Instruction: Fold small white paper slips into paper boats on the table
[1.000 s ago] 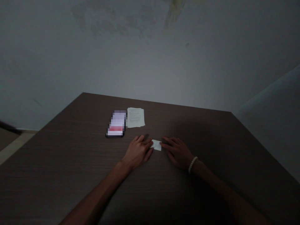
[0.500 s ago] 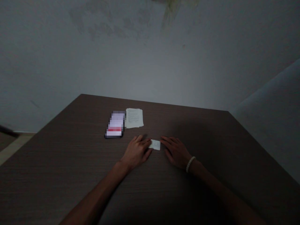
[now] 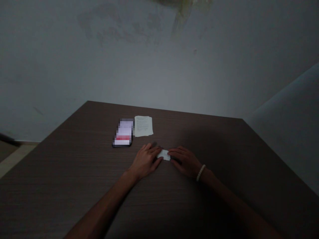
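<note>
A small white piece of paper [image 3: 164, 154] with faint print lies on the dark wooden table between my hands. My left hand [image 3: 146, 161] has its fingers on the paper's left end, with the thumb at the near edge. At the right end, my right hand [image 3: 185, 161] touches the paper with its fingertips, the thumb close to the near corner. A beaded bracelet [image 3: 201, 172] circles my right wrist. Both hands hold the paper low at the tabletop.
Beyond my left hand, a phone [image 3: 123, 132] with a blurred lit screen lies beside a stack of printed white papers [image 3: 143, 126]. The brown table [image 3: 154, 205] reaches back to a stained grey wall [image 3: 159, 73].
My right hand has moved slightly left, so its fingers now overlap the paper's right end. My left hand has stayed nearly still, and the view has shifted a little.
</note>
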Demonstrator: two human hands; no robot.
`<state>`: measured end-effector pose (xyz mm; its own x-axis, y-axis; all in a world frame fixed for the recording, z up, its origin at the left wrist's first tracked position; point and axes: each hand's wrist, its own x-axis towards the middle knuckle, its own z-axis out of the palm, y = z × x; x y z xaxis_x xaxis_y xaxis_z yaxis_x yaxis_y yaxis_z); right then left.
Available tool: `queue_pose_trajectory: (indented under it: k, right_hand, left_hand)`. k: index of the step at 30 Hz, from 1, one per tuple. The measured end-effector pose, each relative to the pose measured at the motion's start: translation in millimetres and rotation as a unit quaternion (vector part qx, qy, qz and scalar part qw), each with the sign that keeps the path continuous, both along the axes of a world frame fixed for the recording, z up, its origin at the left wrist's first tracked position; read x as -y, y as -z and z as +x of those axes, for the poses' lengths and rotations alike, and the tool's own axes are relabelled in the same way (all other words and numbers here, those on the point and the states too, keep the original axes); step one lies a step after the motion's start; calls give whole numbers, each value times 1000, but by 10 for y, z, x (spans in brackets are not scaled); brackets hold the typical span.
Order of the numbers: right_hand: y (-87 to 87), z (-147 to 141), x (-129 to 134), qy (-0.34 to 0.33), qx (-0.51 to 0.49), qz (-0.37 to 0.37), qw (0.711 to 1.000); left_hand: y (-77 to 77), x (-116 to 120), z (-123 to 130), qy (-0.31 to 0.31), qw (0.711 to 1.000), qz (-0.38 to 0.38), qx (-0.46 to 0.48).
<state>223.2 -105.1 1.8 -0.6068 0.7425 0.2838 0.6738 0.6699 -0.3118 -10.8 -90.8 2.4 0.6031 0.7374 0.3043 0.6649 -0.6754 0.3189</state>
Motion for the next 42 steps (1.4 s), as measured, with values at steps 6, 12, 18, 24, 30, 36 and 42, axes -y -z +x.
queue_pose_trajectory:
  k: [6, 12, 18, 24, 30, 36, 42]
  right_hand:
    - [23, -37, -49, 7, -23, 13, 1000]
    - [52, -104, -47, 31, -62, 16, 997]
    - [73, -144, -44, 47, -66, 16, 997]
    - [46, -163, -36, 47, -56, -1, 997]
    - [22, -174, -53, 37, -51, -3, 998]
    - [24, -190, -80, 19, -46, 4, 999]
    - [-10, -235, -100, 5, -15, 16, 1000]
  left_hand:
    - [-11, 2, -6, 0, 1000, -6, 2]
    - [-46, 23, -7, -34, 999, 22, -9]
    - [-18, 8, -9, -31, 999, 21, -11]
    - [-2, -3, -15, -19, 1000, -2, -5]
    - [0, -4, -10, -21, 1000, -8, -3]
    - [-12, 2, -8, -21, 1000, -5, -11]
    - [17, -10, -6, -21, 1000, 6, -6]
